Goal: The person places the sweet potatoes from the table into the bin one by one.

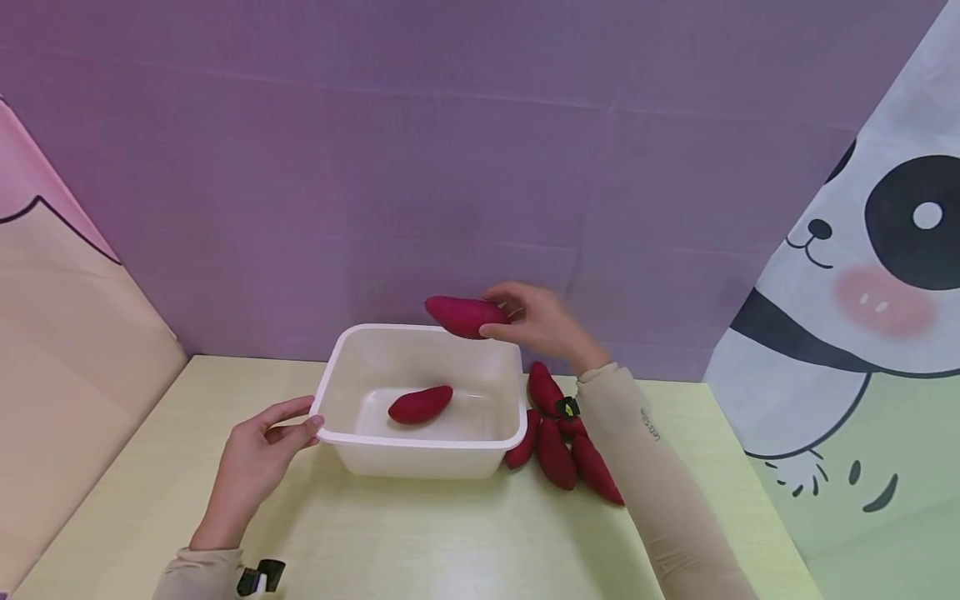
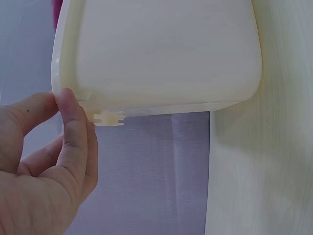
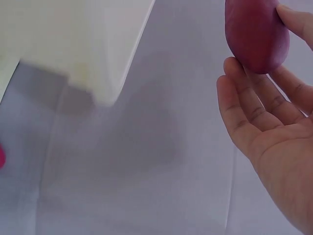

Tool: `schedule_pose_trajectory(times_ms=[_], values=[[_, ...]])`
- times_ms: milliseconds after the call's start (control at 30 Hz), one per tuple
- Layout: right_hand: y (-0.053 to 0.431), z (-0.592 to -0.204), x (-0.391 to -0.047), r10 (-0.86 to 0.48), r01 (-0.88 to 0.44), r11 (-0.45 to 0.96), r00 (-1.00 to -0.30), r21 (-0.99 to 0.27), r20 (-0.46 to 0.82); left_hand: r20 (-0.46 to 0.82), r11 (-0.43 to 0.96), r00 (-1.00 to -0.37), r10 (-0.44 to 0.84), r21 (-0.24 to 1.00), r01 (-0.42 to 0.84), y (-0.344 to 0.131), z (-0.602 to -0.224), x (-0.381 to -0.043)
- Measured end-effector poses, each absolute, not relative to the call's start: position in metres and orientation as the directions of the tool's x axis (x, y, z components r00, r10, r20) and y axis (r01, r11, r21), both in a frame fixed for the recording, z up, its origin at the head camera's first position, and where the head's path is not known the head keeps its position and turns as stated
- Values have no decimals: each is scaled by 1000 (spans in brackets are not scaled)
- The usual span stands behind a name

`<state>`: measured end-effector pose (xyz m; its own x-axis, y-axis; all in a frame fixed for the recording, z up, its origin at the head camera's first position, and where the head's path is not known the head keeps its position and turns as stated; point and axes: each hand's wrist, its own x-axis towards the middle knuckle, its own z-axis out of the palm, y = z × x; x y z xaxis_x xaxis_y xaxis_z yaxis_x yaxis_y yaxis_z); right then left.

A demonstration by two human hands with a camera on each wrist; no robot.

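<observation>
A white plastic basin point(image 1: 420, 460) stands on the table with one red-skinned sweet potato point(image 1: 420, 405) lying on its bottom. At the basin's left side, my left hand point(image 1: 255, 454) pinches the rim between thumb and fingers; the left wrist view shows this grip on the rim point(image 2: 56, 68) close up. My right hand point(image 1: 542, 323) holds another sweet potato point(image 1: 459, 317) by its right end, above the basin's far right rim. In the right wrist view, thumb and fingers lie around the lower end of that sweet potato point(image 3: 257, 39).
Several more sweet potatoes point(image 1: 555, 457) lie in a group on the table just right of the basin, partly hidden by the right forearm. A purple cloth wall point(image 1: 450, 167) rises behind the table point(image 1: 420, 542). A panda-print cloth point(image 1: 885, 317) hangs at the right.
</observation>
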<state>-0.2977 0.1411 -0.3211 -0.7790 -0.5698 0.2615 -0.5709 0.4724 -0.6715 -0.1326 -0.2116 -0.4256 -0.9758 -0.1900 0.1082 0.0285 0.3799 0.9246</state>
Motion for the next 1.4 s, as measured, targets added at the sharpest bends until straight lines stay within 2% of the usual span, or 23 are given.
schedule_pose_trajectory(times_ms=[333, 600, 967, 1167, 1400], values=[[80, -330, -305, -673, -609, 462, -714, -645, 193, 110, 371, -975, -192, 928, 32, -212, -426, -133], [50, -352, -309, -708, -578, 531, -704, -620, 49, 90, 343, -978, -189, 939, 21, -210, -426, -134], [32, -388, -300, -796, -701, 587, -590, -405, -132, 111, 333, -977, -182, 942, 45, -208, -428, -134], [25, -394, -294, -810, -730, 581, -564, -360, -162, 119, 330, -976, -181, 942, 54, -208, -427, -134], [27, -382, -295, -814, -713, 565, -565, -416, -136, 121, 320, -977, -178, 946, 58, -209, -427, -134]])
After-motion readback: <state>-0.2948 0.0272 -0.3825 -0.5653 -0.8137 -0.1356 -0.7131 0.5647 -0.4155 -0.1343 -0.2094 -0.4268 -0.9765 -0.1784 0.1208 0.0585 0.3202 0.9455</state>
